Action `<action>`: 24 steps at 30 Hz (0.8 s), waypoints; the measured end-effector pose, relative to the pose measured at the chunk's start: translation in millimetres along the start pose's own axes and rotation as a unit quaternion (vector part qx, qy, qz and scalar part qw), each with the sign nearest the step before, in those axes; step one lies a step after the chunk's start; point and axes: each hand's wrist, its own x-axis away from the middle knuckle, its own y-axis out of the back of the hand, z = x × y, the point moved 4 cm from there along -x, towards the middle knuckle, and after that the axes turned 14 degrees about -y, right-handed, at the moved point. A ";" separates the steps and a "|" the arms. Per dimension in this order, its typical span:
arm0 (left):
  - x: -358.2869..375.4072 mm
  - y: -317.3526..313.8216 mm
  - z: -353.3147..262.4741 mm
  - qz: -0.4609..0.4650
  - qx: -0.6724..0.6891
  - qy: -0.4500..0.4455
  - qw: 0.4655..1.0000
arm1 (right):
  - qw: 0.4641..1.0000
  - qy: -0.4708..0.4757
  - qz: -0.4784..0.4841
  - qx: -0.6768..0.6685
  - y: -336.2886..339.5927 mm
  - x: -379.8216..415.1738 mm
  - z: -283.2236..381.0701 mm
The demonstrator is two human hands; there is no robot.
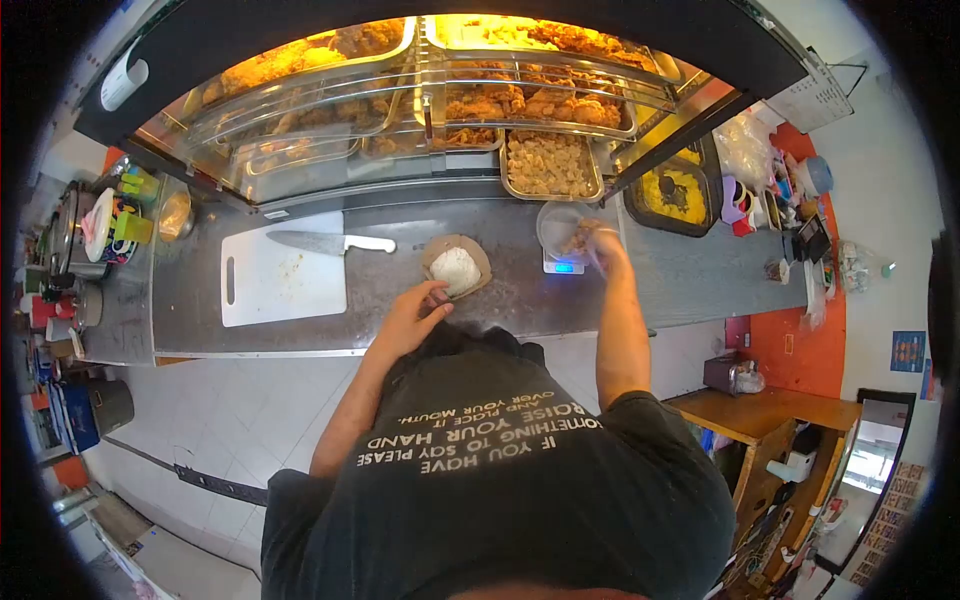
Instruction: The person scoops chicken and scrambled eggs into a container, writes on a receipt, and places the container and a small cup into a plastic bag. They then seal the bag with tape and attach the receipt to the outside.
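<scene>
My left hand (412, 312) is at the near edge of a brown paper wrapper (474, 268), thumb and forefinger apart with a dark gap between them. On that wrapper lies a rounded mound of white rice (455, 270). Over to the right, my right hand (602, 240) reaches into a clear round bowl (556, 222), its fingers smeared by motion. Small brown food pieces (574, 243) show in the bowl by the fingertips. The bowl rests on a small kitchen scale (563, 267) with a lit blue display.
A large knife (310, 242) with a white handle lies across a white cutting board (283, 285) at left. Behind the counter stands a heated glass case with fried food trays. A metal tray of chopped pieces (550, 168) and a black pan of yellow food (672, 200) are at right.
</scene>
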 end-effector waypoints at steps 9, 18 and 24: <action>4.9 -11.3 -1.0 0.011 0.024 -0.006 1.000 | 0.911 0.155 -0.105 0.367 -4.0 -29.3 17.6; 18.6 0.1 25.3 -0.038 -0.046 0.048 0.997 | 0.729 0.091 -0.384 0.559 30.5 22.3 -18.5; 27.3 -4.7 121.3 -0.136 -0.056 0.194 0.970 | 0.993 0.022 -0.118 0.000 16.7 33.2 -77.4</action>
